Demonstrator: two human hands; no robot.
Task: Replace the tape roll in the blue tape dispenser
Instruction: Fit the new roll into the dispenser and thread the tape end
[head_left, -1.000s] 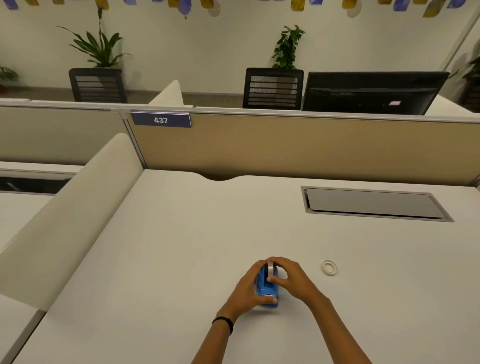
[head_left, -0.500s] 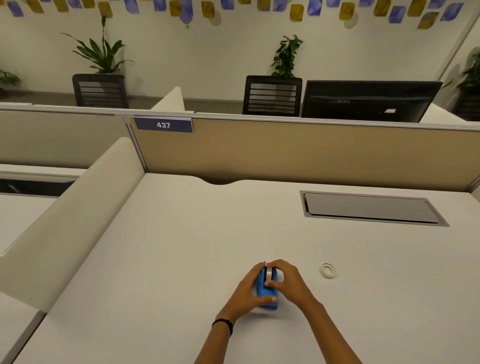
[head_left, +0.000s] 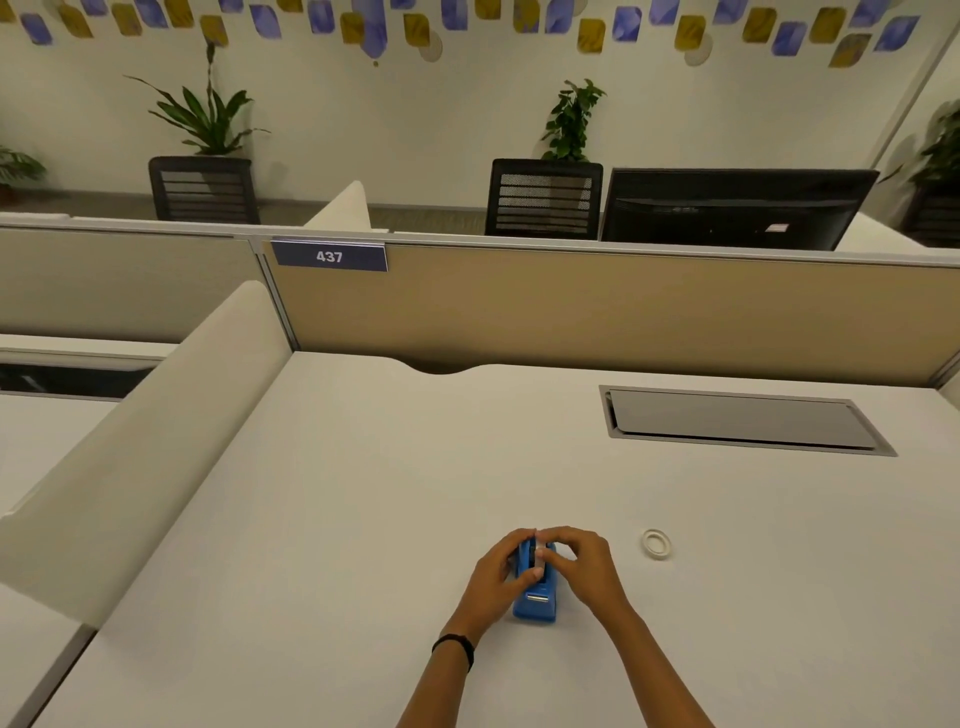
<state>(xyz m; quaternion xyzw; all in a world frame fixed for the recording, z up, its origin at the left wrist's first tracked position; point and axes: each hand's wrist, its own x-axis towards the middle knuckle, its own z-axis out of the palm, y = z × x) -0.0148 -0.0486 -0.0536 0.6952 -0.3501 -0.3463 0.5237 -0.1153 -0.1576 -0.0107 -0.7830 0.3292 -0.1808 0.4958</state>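
The blue tape dispenser (head_left: 536, 603) stands on the white desk (head_left: 363, 519), its cutter end towards me. My left hand (head_left: 496, 577) grips its left side, thumb across the top. My right hand (head_left: 582, 564) is at its right side, fingertips pinched on the tape roll (head_left: 540, 552) seated in the top of the dispenser. Only a sliver of that roll shows between my fingers. A second small, pale tape ring (head_left: 656, 543) lies flat on the desk to the right, apart from both hands.
A grey cable hatch (head_left: 743, 422) is set into the desk at the back right. A tan partition (head_left: 597, 312) with a "437" sign closes the far edge, and a white divider (head_left: 135, 452) runs along the left side.
Both hands stay on the dispenser. My right fingers have shifted slightly over the roll, and more of the dispenser's front end shows. The view has tilted up a little.
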